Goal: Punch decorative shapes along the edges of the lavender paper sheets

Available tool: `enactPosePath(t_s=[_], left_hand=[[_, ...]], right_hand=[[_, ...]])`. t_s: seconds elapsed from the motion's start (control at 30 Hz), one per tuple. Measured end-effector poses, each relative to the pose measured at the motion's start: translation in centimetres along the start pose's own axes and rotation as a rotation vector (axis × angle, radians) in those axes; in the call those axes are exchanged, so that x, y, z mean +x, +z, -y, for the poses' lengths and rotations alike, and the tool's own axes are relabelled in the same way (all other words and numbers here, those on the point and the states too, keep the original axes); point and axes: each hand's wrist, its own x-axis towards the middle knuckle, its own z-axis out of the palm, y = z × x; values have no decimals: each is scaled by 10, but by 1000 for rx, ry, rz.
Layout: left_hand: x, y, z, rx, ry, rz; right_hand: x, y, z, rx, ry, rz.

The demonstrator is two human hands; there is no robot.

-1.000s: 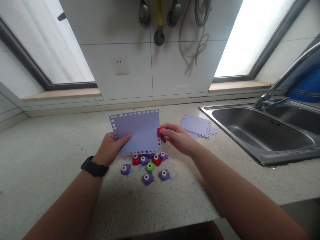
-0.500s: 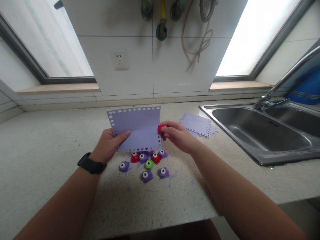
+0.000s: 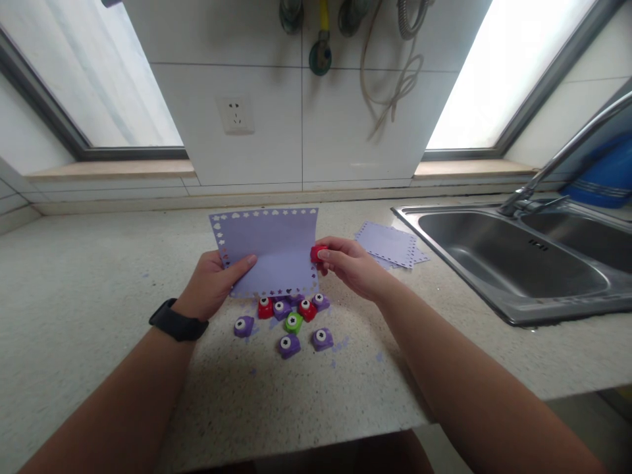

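A purple sheet of paper [image 3: 276,247] is held up over the counter, with small cut-out shapes along its top, left and bottom edges and low on its right edge. My left hand [image 3: 212,280] grips its left side, thumb on the front face. In my right hand [image 3: 350,263] a red craft punch [image 3: 318,254] is pinched between thumb and fingers, set on the sheet's right edge. Just below the paper lie several more punches: a green punch [image 3: 293,322], a red punch [image 3: 307,310], another red punch [image 3: 265,307] and several purple punches [image 3: 289,345].
Several punched purple sheets [image 3: 388,243] lie stacked to the right, near a steel sink [image 3: 513,257] with a tap [image 3: 567,155]. Tiny paper scraps [image 3: 340,343] are scattered on the speckled counter [image 3: 108,276]. A tiled wall [image 3: 247,161] with a socket [image 3: 236,115] rises behind.
The view has shifted slightly. Both hands keep their hold, and the red punch stays at the paper's right edge.
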Motion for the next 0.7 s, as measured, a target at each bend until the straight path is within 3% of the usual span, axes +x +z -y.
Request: enactPosePath(t_s=[0.7], left_hand=[[-3,-1,-3,64,11,2]], right_hand=[[1,1,0,-23,20,-16]])
